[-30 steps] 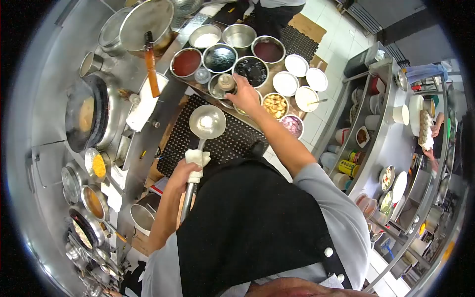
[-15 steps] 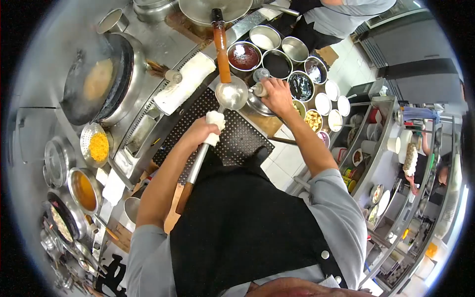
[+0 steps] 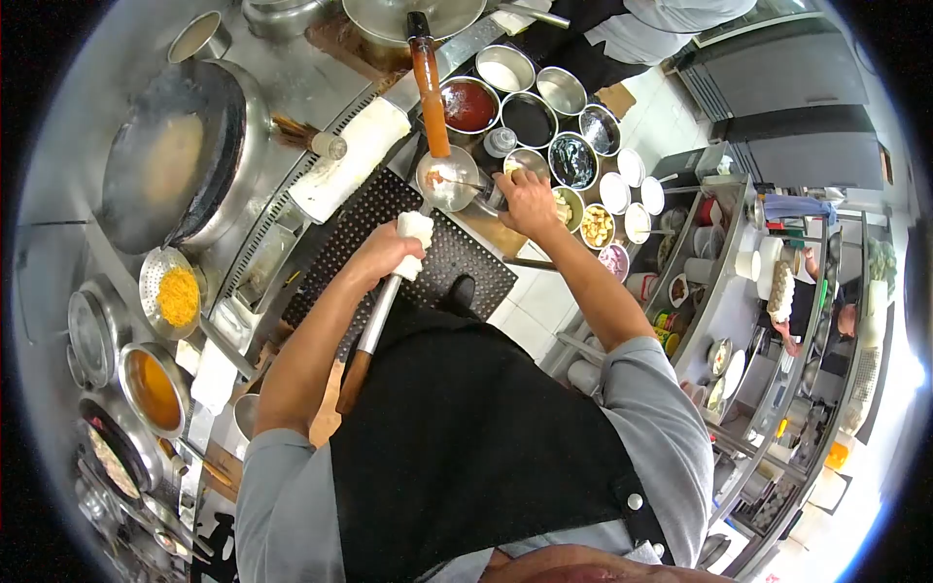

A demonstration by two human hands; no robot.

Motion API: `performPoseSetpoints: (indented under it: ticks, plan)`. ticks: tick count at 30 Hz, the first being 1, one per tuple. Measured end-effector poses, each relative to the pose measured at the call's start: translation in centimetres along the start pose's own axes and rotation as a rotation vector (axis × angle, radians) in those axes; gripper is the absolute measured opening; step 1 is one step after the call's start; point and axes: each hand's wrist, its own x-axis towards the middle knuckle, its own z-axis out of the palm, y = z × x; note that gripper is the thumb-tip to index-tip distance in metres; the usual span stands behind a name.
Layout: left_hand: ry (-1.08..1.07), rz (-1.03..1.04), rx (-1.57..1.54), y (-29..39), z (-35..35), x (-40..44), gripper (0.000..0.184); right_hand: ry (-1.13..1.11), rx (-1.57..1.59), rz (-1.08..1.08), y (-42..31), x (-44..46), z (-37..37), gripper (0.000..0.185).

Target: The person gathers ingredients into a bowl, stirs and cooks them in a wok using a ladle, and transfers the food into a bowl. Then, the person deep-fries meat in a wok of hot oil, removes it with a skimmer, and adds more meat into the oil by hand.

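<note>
My left hand (image 3: 384, 255) is wrapped round the ladle's handle, beside the white cloth (image 3: 414, 236) bound on it. The ladle's round bowl (image 3: 447, 182) is level in front of me and has a little reddish-brown matter inside. Over the metal bowls, my right hand (image 3: 530, 202) is closed on a small utensil whose thin metal end reaches the ladle bowl; its handle is mostly hidden by the fingers. Near that hand are a round container (image 3: 525, 163) and a bowl of dark sauce (image 3: 573, 161).
A steaming wok (image 3: 175, 160) stands on the left, with a strainer of orange-yellow shreds (image 3: 178, 296) below it. A wooden handle (image 3: 430, 97) juts toward the ladle. Another person (image 3: 641, 37) stands at the top. Shelves (image 3: 714, 291) line the right.
My right hand has gone from a small bottle-like container among the bowls to a thin utensil at the ladle. Reddish-brown matter now shows in the ladle bowl. The view has shifted.
</note>
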Motion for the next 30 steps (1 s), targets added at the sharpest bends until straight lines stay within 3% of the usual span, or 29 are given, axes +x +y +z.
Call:
performPoseSetpoints:
  ticks: [7,10,17,19,21,22,23,25,26,29,30]
  plan:
    - [0.037,0.0,-0.173,1.4,3.3,-2.6,0.034,0.286,0.207,-0.03,3.4,-0.9,-0.3,0.063]
    - [0.035,0.021,-0.2,1.5,5.2,-3.7,0.036,0.433,0.35,0.112,5.6,-1.2,-0.3,0.062]
    - [0.093,0.004,-0.24,0.5,8.0,-4.4,0.039,0.706,0.619,0.218,8.1,-0.4,2.4,0.059]
    - [0.117,-0.018,-0.254,-0.1,7.6,-4.2,0.039,0.671,0.662,0.246,8.4,0.5,4.3,0.063]
    - [0.097,-0.053,-0.223,-0.5,6.6,-4.1,0.039,0.573,0.821,0.446,8.5,1.1,6.1,0.068]
    - [0.126,-0.048,-0.231,-0.5,6.2,-4.1,0.038,0.569,0.838,0.508,8.3,0.9,6.8,0.072]
    - [0.127,-0.057,-0.229,-0.5,5.6,-4.2,0.038,0.716,0.696,0.442,8.1,0.7,7.6,0.071]
    - [0.137,-0.07,-0.199,0.7,4.3,-4.6,0.035,0.916,0.508,0.406,5.6,-1.1,3.0,0.067]
    - [0.14,-0.072,-0.203,0.9,3.6,-4.3,0.035,0.968,0.569,0.381,4.1,-1.6,2.4,0.065]
    - [0.086,-0.065,-0.186,-0.4,-0.2,-3.9,0.031,0.626,1.058,0.447,0.1,1.4,4.8,0.075]
    - [0.059,-0.072,-0.178,0.0,-1.4,-4.1,0.032,0.647,1.036,0.522,-0.8,3.9,6.4,0.078]
